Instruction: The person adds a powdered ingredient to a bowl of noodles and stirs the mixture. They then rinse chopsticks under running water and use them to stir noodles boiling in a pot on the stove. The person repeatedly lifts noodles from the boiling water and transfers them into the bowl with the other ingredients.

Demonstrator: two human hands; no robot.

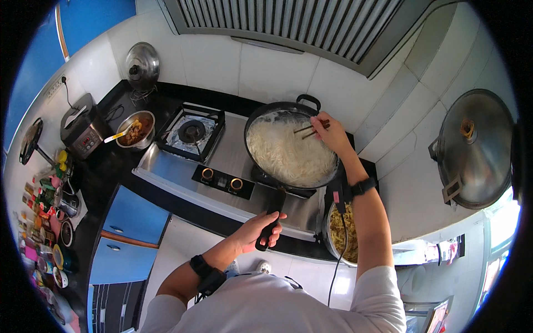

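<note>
A black wok (248, 143) sits over the right burner of a steel gas stove (233, 154). Pale noodles (287, 154) in cloudy, foamy liquid fill most of it, with some steam above. My left hand (260, 231) is wrapped around the wok's long black handle (275, 204), which points toward my body. In my right hand (331, 133) is a pair of dark chopsticks (306, 132), held over the far right part of the wok. Their tips reach down to the noodles; whether they touch them is hard to tell through the steam.
A bowl of yellowish food (352, 233) stands right of the stove, under my right forearm. Left of the bare burner (192, 131) is a steel pot (145, 139) with a spoon, then a rice cooker (85, 133). Jars and bottles (46, 208) crowd the left counter. A range hood (283, 25) overhangs.
</note>
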